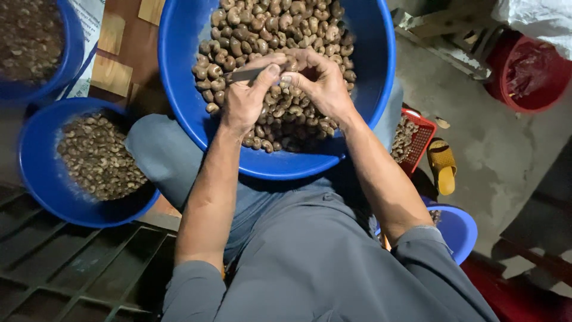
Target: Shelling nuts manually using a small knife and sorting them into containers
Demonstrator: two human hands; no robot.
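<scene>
Nut: you pinch one cashew nut [288, 76] between both thumbs, just above the heap in the big blue basin [363, 89] on your lap.
Left hand [245, 98]: fingers closed around a small knife [243, 76], blade pointing left.
Right hand [320, 80]: fingers curled shut on the nut.
Left side: a smaller blue basin [36, 173] of shelled pieces.
Right side: red basket [420, 138], yellow sandal [442, 164].

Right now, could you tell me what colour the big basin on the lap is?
Blue; the big basin shows best in the head view.
</scene>
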